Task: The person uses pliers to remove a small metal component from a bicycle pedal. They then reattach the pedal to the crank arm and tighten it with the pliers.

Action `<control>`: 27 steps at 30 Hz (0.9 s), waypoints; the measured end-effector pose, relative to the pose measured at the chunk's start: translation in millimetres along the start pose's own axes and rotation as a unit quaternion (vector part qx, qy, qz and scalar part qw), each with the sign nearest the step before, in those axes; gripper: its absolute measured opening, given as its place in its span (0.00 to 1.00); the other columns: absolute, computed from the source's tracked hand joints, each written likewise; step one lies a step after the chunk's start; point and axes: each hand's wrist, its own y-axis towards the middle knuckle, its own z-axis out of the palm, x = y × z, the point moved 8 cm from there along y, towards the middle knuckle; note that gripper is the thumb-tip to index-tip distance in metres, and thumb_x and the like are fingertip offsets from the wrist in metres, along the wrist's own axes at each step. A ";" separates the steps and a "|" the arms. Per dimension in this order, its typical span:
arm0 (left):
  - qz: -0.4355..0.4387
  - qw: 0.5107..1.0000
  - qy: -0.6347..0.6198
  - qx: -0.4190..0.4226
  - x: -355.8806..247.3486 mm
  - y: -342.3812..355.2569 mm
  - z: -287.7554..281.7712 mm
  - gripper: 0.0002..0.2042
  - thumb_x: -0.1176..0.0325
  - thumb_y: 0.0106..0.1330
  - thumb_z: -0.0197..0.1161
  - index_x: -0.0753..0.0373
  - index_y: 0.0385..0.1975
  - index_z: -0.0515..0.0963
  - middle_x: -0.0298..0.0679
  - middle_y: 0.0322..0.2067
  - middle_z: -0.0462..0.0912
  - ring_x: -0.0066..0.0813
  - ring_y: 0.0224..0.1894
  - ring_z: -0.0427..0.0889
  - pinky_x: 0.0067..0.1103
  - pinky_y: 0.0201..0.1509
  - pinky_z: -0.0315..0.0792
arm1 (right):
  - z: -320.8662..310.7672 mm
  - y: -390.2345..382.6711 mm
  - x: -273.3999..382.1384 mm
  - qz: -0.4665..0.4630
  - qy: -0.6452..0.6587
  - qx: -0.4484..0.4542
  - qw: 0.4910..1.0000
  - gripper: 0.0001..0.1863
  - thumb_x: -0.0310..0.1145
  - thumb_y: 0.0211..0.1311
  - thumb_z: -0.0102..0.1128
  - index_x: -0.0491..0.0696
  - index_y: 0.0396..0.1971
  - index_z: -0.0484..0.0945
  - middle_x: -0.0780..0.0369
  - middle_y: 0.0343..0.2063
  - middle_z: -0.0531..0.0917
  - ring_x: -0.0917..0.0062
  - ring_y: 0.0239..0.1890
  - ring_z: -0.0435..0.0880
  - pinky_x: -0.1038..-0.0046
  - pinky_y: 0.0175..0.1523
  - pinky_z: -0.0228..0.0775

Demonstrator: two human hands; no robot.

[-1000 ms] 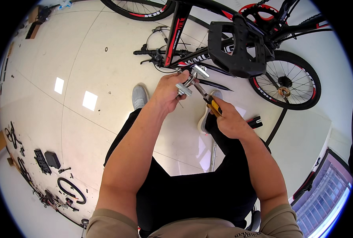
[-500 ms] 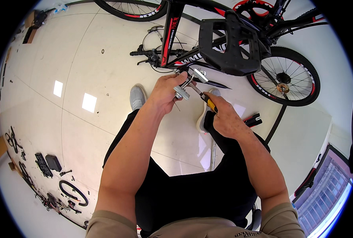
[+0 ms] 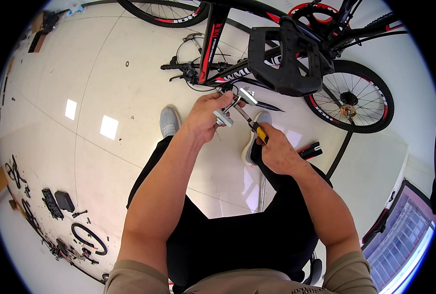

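My left hand (image 3: 207,115) is closed on a silver metal part (image 3: 223,118) with two block-like ends joined by thin bars; its exact kind is unclear. In my right hand (image 3: 278,151) is a screwdriver (image 3: 260,132) with a yellow and black handle. The screwdriver's metal shaft points up and left to the part, between its two blocks; its tip is hard to make out. Both hands are just below a black and red bicycle frame (image 3: 237,73), with a large black pedal (image 3: 286,61) above my right hand.
The bicycle's rear wheel (image 3: 357,96) is at the right, and its handlebar (image 3: 178,66) lies low by the frame. My shoes (image 3: 169,120) rest on the tiled floor. Several loose parts, including a curved black piece (image 3: 89,239), lie at the lower left. A black and red piece (image 3: 310,150) sits right of my right hand.
My right hand has shifted slightly down with the screwdriver, showing more of its shaft. The silver part has turned slightly in my left hand, which stays nearly in place.
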 end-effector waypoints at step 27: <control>-0.016 0.997 -0.074 -0.021 4.8 3.3 -4.8 0.13 0.56 0.74 0.56 0.61 0.41 0.76 0.42 0.42 0.85 0.22 0.29 0.75 0.22 0.34 0.71 | 16.5 -5.3 -14.2 0.217 0.340 0.050 0.914 0.23 0.18 0.56 0.41 0.40 0.54 0.70 0.58 0.42 0.79 0.74 0.40 0.79 0.70 0.44 0.73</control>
